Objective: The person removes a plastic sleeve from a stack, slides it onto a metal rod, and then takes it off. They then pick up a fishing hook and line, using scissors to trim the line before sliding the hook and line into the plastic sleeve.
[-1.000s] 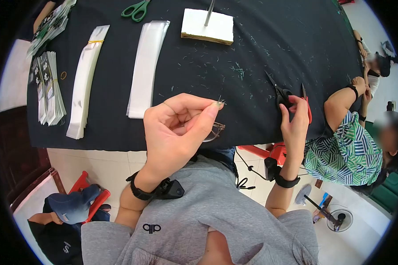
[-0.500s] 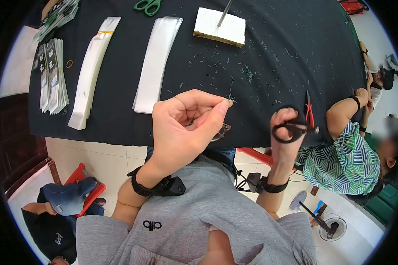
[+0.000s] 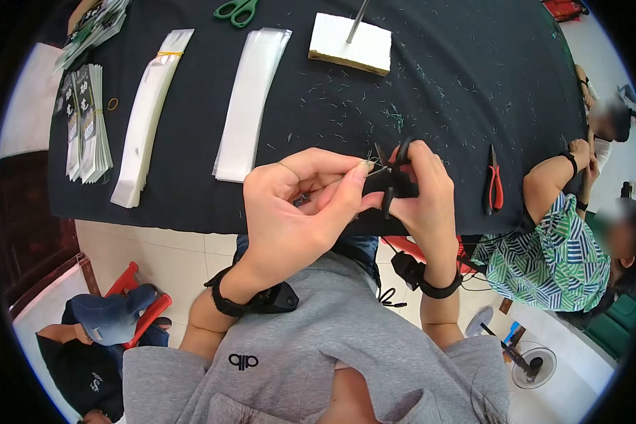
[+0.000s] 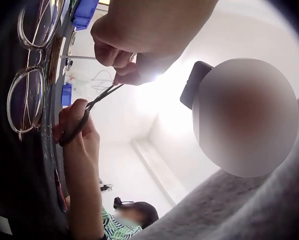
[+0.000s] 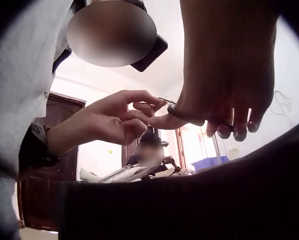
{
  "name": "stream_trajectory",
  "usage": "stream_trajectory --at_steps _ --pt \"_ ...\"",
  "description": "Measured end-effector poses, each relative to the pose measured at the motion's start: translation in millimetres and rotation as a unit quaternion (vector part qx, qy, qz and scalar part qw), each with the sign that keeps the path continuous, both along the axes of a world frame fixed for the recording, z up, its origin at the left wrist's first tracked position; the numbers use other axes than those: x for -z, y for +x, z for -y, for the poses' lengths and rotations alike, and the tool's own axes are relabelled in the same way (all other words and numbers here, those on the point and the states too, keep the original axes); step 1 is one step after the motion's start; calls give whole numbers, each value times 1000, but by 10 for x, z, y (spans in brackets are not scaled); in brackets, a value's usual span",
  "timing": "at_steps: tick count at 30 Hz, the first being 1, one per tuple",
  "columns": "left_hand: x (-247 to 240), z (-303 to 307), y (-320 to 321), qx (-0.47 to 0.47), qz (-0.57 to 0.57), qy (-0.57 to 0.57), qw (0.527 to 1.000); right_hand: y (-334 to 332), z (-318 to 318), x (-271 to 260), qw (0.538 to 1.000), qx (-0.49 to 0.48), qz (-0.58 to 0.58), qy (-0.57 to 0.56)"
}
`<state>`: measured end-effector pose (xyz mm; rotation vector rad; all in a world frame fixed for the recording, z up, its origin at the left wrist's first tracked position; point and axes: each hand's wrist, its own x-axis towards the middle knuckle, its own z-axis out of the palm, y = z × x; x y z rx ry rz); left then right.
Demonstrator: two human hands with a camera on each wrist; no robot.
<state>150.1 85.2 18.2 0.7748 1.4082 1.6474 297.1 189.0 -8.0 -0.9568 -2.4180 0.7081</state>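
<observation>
My left hand [image 3: 297, 205] pinches a small tuft of thin strands [image 3: 370, 160] between thumb and forefinger; the fine ends poke out past the fingertips. My right hand [image 3: 434, 194] grips black-handled scissors [image 3: 401, 185], thumb and fingers at the loops. Their blades are spread and point at the tuft, right by the left fingertips. In the left wrist view the scissors [image 4: 79, 128] reach up from the right hand [image 4: 82, 150] toward the left hand [image 4: 139, 40]. The right wrist view has both hands close together, the right one hiding most of the scissors.
Red-handled pliers [image 3: 495, 187] lie to the right. Ahead stand a white block [image 3: 350, 44] with a metal rod and green scissors [image 3: 237, 11]. Clear plastic sleeves [image 3: 251, 106], a banded stack [image 3: 148, 120] and packets [image 3: 88, 127] lie leftward. Glasses [image 4: 27, 100] lie near the edge; clippings dot the cloth.
My right hand has picked the black scissors up off the cloth, turned them and brought them left to the tuft. The left hand keeps its pinch.
</observation>
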Motion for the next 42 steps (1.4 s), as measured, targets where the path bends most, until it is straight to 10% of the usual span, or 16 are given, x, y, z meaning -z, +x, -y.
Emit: stream_trajectory --at_steps 42 --pt "-4 -5 63 -12 -100 57 993 153 97 -132 994 22 23 106"
